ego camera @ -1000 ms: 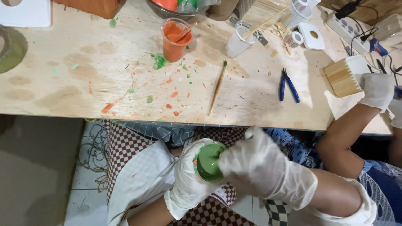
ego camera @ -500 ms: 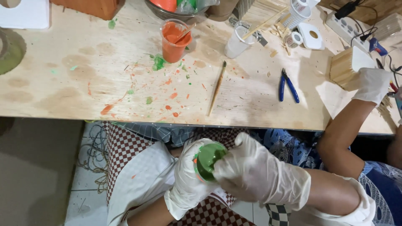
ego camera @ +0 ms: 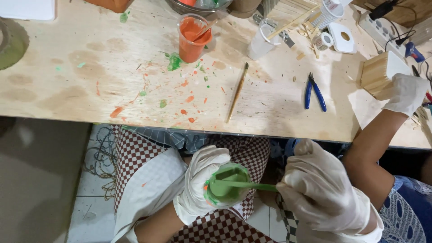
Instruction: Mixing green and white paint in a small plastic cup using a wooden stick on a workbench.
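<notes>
My left hand [ego camera: 198, 189] wraps cup of green paint [ego camera: 225, 186], held over lap below table's near edge. My right hand [ego camera: 324, 198] pinches green-coated stick [ego camera: 245, 184], tip in cup: stirring step, judged. Next calls for steady cup. Orange paint cup [ego camera: 192, 38] with stick near table's far edge; brush [ego camera: 237, 92] mid-table.

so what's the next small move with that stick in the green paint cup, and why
Probably keep stirring, slowly. The left hand wraps the cup of green paint over the lap, below the table edge, while the right hand holds a green-coated stick lying across the cup with its end in the paint. Paint smears the rim, so small circles seem safest against drips on the checked cloth.
</notes>
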